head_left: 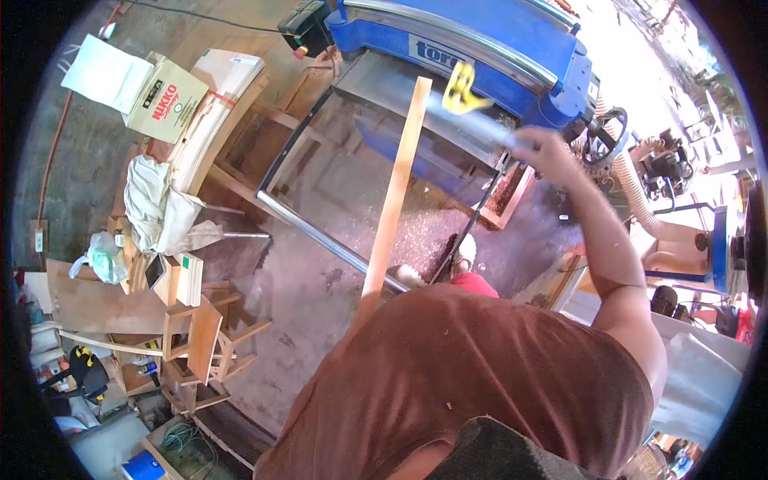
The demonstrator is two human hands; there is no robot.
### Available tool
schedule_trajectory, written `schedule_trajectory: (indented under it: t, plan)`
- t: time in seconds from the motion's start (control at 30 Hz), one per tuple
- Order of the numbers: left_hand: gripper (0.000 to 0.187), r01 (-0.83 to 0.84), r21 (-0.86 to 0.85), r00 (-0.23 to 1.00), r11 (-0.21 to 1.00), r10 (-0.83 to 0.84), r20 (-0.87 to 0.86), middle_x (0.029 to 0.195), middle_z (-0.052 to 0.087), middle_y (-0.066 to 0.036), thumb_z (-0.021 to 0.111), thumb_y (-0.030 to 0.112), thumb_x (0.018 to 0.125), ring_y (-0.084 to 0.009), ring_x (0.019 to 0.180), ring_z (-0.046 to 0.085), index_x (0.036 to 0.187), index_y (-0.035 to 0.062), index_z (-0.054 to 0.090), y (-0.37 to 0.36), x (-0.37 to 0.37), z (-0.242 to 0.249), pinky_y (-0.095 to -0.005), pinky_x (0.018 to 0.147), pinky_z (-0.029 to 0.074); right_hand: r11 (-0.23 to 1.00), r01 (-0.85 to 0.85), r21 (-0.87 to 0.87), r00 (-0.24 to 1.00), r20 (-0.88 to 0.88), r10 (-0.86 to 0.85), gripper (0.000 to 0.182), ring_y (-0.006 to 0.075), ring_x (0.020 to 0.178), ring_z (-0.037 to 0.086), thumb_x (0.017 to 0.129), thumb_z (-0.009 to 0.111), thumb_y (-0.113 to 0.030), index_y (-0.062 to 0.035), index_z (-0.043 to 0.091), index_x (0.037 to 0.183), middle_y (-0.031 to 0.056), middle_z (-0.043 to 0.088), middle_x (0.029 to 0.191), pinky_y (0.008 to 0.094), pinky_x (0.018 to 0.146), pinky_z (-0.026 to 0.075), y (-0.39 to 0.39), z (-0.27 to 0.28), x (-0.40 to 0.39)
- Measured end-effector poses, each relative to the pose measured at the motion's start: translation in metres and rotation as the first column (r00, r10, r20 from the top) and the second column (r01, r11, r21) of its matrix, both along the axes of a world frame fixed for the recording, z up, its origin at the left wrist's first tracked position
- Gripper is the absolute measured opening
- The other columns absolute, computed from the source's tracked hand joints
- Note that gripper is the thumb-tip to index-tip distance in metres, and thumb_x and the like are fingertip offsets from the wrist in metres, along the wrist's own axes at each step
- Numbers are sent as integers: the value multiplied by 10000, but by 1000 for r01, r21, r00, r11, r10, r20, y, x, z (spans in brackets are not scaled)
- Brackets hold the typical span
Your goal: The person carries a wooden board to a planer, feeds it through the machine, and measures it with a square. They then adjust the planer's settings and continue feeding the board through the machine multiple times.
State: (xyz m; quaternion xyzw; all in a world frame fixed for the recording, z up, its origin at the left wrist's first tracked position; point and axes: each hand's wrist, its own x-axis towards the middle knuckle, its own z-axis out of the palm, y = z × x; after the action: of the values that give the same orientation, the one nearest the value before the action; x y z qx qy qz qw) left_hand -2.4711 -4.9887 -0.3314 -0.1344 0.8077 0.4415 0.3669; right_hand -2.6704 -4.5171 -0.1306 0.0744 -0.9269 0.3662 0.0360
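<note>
My right hand is closed at the right edge of the blue machine's bed. From it a long pale-blue thing, smeared by motion, reaches left towards a yellow piece with dark marks; I cannot make out its kind, or whether the two are joined. A long narrow wooden board lies across the machine's metal bed and the front roller bar, its near end passing behind my body. No part of my left hand shows.
The blue machine stands ahead, with a black handwheel on its right. Stacked boards, a carton and a cloth are at left. Wooden frames stand lower left. Shavings litter the floor.
</note>
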Motion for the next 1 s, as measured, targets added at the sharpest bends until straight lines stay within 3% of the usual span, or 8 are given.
schedule_trajectory:
  t: [0.13,0.27,0.37,0.73,0.87,0.93,0.97,1.0]
  plan:
    - [674,11,6,1000,1000,-11,-10,959,640,-193,443,599,945,-302,944,594,1047,-36,648,1,-2,-2,-407,849,455,994,-104,12,958,270,97,337,265,911,667,819,713,-154,-8,653,1117,177,696,1022,373,824,496,-42,-18,21]
    - [682,16,3,1000,1000,-16,-18,977,638,-203,439,604,943,-310,961,594,1061,-35,645,1,0,0,-410,862,452,991,-133,-14,933,335,130,359,276,899,669,823,706,-184,3,645,1124,185,694,1001,388,806,501,-48,-53,14]
    - [688,13,2,1000,1000,-13,-21,990,637,-210,436,609,941,-316,974,593,1071,-34,643,0,4,-2,-412,872,450,986,-167,-30,953,250,169,369,281,901,670,827,703,-203,-2,643,1130,185,695,990,392,808,501,-49,-75,10]
    - [711,-1,1,1000,1000,1,-14,1038,632,-238,425,625,936,-338,1020,592,1108,-32,634,2,15,-4,-419,908,442,988,-157,-2,940,307,150,366,286,933,663,834,697,-175,-8,639,1154,193,687,1015,392,840,493,-41,-62,6]
    - [720,5,1,1000,1000,-5,-7,1056,631,-248,421,631,934,-347,1037,591,1122,-31,631,3,21,-9,-422,921,439,991,-118,-60,993,-19,117,383,273,990,656,824,716,-198,11,645,1137,200,677,1086,377,900,490,-13,-13,-17]
    - [725,-7,-3,1000,1000,7,-3,1065,630,-253,419,634,933,-351,1046,591,1128,-31,629,-1,30,-8,-423,927,438,997,54,51,974,-222,-41,367,292,1012,660,834,701,-217,6,645,1119,216,677,1060,388,870,500,9,23,-52]
    - [727,-3,1,1000,1000,3,0,1069,629,-256,418,636,932,-353,1050,590,1132,-31,629,-2,30,-8,-424,930,437,958,231,171,973,-20,-230,321,343,976,662,845,678,-223,-5,652,1078,234,669,1004,411,818,503,8,64,-63]
    - [729,-2,-4,1000,1000,2,2,1073,629,-258,417,637,932,-355,1054,590,1135,-30,628,-7,33,-6,-424,934,437,964,217,154,942,-293,-165,295,390,935,646,851,656,-238,-6,651,1032,243,659,947,450,782,495,32,56,-92]
